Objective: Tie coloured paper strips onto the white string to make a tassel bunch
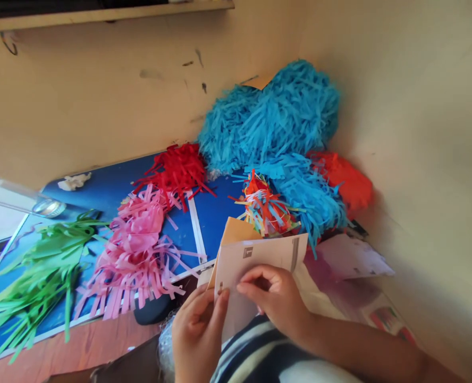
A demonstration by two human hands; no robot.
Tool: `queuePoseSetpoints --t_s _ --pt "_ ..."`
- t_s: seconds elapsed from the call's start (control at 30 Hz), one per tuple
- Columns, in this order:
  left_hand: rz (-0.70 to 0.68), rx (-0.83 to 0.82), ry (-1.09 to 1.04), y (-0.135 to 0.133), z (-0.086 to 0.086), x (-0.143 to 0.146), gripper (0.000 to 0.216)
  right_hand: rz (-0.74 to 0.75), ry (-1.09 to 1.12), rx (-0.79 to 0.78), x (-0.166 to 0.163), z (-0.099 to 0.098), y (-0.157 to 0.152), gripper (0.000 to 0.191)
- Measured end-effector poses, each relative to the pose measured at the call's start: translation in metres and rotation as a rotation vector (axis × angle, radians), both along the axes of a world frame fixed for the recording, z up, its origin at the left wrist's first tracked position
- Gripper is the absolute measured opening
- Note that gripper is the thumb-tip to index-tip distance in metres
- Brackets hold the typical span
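Observation:
My left hand [200,324] grips the lower left edge of a printed white sheet of paper [236,260], thumb on the front and fingers behind. A tan sheet, perhaps card or an envelope [238,231], shows behind its top left part. Over the front of the paper is my right hand [274,298], thumb and forefinger pinched together; whatever is between them is too small to make out. Just beyond the paper lies a bundle of multicoloured paper strips [266,205]. Beneath both hands is a striped cloth [255,356].
Fringed tissue paper lies on the blue table [112,165]: green [48,266], pink [140,239], red [178,170] and blue [311,191] pieces. A large blue fringed mass [276,117] rests against the wall. An orange-red bundle [345,181] and a drinking glass [48,206] stand at opposite sides.

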State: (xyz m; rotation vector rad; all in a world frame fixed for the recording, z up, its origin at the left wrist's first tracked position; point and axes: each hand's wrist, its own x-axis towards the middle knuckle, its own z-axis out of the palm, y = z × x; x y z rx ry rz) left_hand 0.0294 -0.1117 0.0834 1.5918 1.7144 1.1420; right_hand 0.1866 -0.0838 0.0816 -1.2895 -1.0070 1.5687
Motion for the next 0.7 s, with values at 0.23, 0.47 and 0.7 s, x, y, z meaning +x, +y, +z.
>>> queuePoseSetpoints --t_s 0.23,0.47,0.7 --pt "0.063 0.013 0.045 -0.004 -0.006 -0.002 0.02 -0.035 -0.034 0.117 -0.002 -0.004 -0.002 0.015" --pt "0.063 0.011 0.029 -0.003 0.0 0.003 0.018 -0.061 -0.107 0.254 -0.004 -0.006 -0.004 0.007" --pt "0.017 0.04 0.057 -0.002 0.009 0.005 0.019 -0.015 -0.25 0.286 -0.002 -0.003 0.001 0.014"
